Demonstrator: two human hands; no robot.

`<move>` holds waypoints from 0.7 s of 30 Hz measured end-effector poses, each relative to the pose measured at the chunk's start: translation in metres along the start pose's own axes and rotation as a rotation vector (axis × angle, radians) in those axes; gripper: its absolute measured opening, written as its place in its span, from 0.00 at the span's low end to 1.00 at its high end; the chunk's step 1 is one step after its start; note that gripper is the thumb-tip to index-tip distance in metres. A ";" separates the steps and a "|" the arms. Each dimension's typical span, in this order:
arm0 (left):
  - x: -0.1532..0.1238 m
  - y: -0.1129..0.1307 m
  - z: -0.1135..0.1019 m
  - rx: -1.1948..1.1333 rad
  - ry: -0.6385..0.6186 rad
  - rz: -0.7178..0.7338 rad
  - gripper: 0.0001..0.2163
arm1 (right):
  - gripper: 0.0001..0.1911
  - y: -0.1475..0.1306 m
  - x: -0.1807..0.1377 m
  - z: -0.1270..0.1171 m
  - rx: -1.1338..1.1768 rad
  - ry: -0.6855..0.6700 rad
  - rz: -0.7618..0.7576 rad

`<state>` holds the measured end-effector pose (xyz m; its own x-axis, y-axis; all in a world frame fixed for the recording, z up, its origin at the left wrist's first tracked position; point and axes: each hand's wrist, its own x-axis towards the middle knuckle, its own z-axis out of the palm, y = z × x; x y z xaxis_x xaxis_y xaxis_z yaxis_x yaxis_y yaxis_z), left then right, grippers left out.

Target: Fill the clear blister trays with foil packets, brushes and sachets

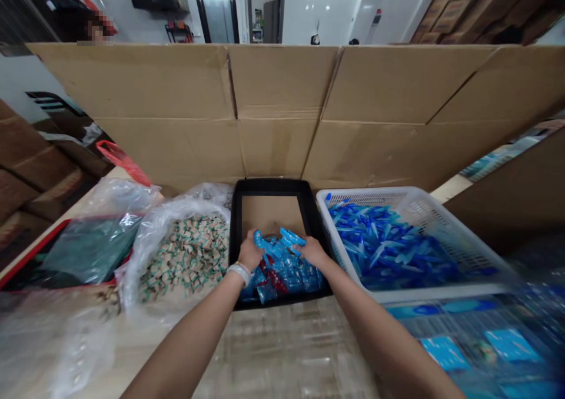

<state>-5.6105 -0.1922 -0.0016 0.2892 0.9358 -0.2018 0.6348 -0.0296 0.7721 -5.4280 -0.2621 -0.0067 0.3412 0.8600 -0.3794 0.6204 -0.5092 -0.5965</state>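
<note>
My left hand (250, 252), with a pale bracelet at the wrist, reaches into a black tray (236, 222). Its fingers close on a small blue packet among a heap of shiny blue packets (285, 272). Some dark red packets (274, 278) show within the heap. On the tray's other side my right hand (311, 252) pinches a light blue packet (292, 238) at the top of the heap. Fingertips of both hands are partly hidden by the packets. Bare brown cardboard (273, 210) lines the far part of the tray.
Left of the tray, a clear plastic bag (136, 263) holds many small beige-and-green pieces (189, 252). To the right stands a white basket (419, 296) of blue slender plastic items (379, 240). A tall cardboard wall (282, 87) rises behind. Blue-printed packs (445, 352) lie front right.
</note>
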 end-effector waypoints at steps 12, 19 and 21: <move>-0.046 0.013 -0.029 -0.453 0.188 -0.087 0.28 | 0.11 0.023 -0.102 -0.041 0.448 -0.108 0.064; -0.152 -0.019 -0.076 -0.735 -0.098 -0.280 0.31 | 0.11 0.071 -0.167 0.004 0.683 -0.440 0.513; -0.184 -0.033 -0.080 -0.761 -0.122 -0.348 0.31 | 0.12 0.071 -0.156 0.023 0.682 -0.445 0.639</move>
<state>-5.7418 -0.3357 0.0583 0.2700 0.8016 -0.5334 0.0587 0.5393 0.8401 -5.4530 -0.4331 -0.0066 0.0880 0.4042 -0.9104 -0.1635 -0.8957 -0.4135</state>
